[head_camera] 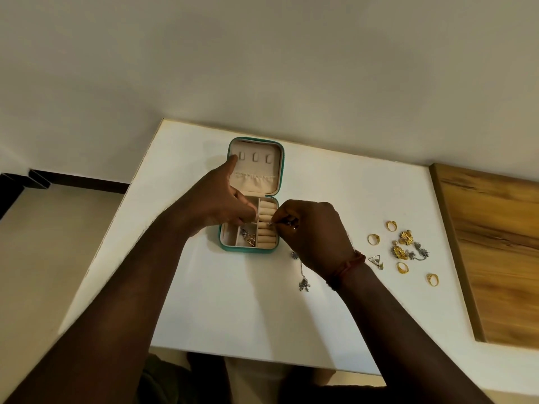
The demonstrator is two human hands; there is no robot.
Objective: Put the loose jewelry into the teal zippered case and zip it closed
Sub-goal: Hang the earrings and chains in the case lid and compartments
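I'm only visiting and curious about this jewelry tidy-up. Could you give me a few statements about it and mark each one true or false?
1. The teal case lies open on the white table. True.
2. Every gold ring is packed away. False: four gold rings lie on the table to the right of the case.
3. The right hand pinches a small silvery piece over the ring rolls. True.
4. All the case's compartments are empty. False: a gold triangle lies in a near compartment.
5. The left hand rests on the wooden board. False: it is over the left side of the case.
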